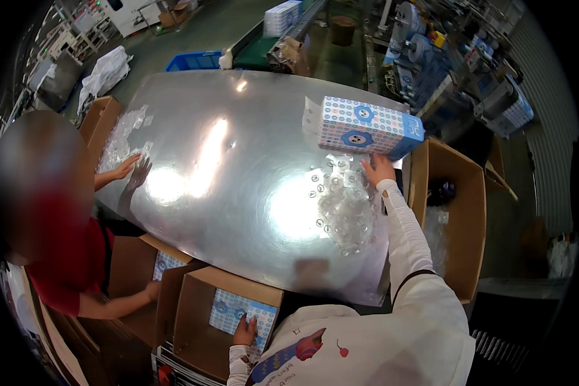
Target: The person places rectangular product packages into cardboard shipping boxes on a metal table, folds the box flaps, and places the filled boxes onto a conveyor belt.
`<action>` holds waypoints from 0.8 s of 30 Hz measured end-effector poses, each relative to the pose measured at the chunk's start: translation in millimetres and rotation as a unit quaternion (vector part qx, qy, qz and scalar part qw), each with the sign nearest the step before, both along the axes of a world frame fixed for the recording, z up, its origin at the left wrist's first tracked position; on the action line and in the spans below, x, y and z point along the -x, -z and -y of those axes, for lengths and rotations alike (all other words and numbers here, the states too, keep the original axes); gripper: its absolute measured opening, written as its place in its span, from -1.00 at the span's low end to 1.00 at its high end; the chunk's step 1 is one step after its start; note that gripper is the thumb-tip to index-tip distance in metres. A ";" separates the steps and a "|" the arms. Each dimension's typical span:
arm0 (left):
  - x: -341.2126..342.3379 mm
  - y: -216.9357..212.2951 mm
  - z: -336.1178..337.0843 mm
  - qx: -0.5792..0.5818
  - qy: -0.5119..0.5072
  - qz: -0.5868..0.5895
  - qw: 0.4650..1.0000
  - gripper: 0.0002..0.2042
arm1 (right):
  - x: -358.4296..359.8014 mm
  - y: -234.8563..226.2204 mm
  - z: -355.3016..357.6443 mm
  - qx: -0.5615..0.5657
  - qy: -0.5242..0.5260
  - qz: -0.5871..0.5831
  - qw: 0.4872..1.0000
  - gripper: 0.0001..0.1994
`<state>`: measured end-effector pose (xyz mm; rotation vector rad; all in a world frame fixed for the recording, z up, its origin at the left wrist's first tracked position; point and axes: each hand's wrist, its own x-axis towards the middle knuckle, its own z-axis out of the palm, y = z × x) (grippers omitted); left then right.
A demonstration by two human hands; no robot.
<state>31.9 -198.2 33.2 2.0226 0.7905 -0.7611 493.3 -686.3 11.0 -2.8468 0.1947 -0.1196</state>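
A white top (379,350) bears a printed red figure (310,345), a blue patch (272,368) and a small red cherry (343,352). White sleeves (406,238) cover the forearms, a dark band (410,277) edging the right one.

My left hand (244,332) hides part of the blue-patterned package (224,312) in its carton (192,312); left sleeve (239,368) cut off below. Co-worker's head (42,157) blurred. Marks on clear packets (344,207) too small to read.

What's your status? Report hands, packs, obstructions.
Left hand at pack in carton. Right hand at loose packets, grip unclear. Table pack just beyond, may block farther reach.
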 end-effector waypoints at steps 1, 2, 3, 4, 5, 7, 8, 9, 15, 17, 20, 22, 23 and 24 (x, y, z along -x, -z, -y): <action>6.3 12.4 -7.1 -0.009 0.020 0.005 1.000 -0.26 | 7.2 4.8 -1.6 -0.055 -0.001 0.026 0.998 -0.44; 14.4 31.6 -17.6 -0.018 0.040 0.010 0.999 -0.27 | 17.6 11.2 -6.3 -0.110 -0.001 0.053 0.993 -0.46; 24.4 42.9 -23.1 -0.023 0.060 0.011 0.998 -0.29 | 29.5 14.5 -6.6 -0.161 -0.002 0.076 0.984 -0.48; 15.8 24.6 -18.0 -0.009 0.055 0.011 0.998 -0.31 | 37.2 8.0 -2.4 -0.194 0.029 0.072 0.978 -0.53; 6.3 5.5 -12.1 0.004 0.049 0.011 0.999 -0.34 | 52.1 9.8 4.4 -0.214 0.044 0.094 0.971 -0.55; 3.4 1.5 -10.9 0.016 0.060 0.032 0.998 -0.35 | 86.5 43.8 42.2 -0.109 0.056 0.146 0.982 -0.55; 14.6 19.7 -18.7 0.006 0.069 0.048 0.996 -0.34 | 102.0 50.3 47.5 -0.105 0.072 0.144 0.981 -0.54; 23.1 31.5 -24.2 -0.002 0.079 0.064 0.995 -0.33 | 114.7 53.2 49.7 -0.098 0.090 0.140 0.981 -0.54; 80.5 50.0 -25.4 -0.019 0.062 0.117 0.991 -0.32 | 164.0 16.6 58.0 -0.024 0.019 0.215 0.976 -0.54; 78.3 30.0 -23.0 0.014 0.010 0.001 1.000 -0.32 | 182.8 -46.7 39.8 0.122 0.021 0.228 0.966 -0.55; 62.6 8.8 -17.7 -0.018 0.059 -0.004 0.998 -0.27 | 225.1 -37.5 77.8 0.012 0.181 0.158 0.971 -0.35; 66.4 19.6 -17.4 -0.036 0.078 0.048 0.995 -0.25 | 241.0 43.8 134.7 -0.176 0.193 0.075 0.962 -0.38; 62.7 21.4 -16.5 -0.030 0.083 0.055 0.995 -0.24 | 246.3 62.9 144.0 -0.237 0.188 0.046 0.952 -0.43; 61.9 22.5 -15.4 -0.029 0.079 0.064 0.994 -0.24 | 234.8 69.0 140.3 -0.237 0.183 0.039 0.953 -0.49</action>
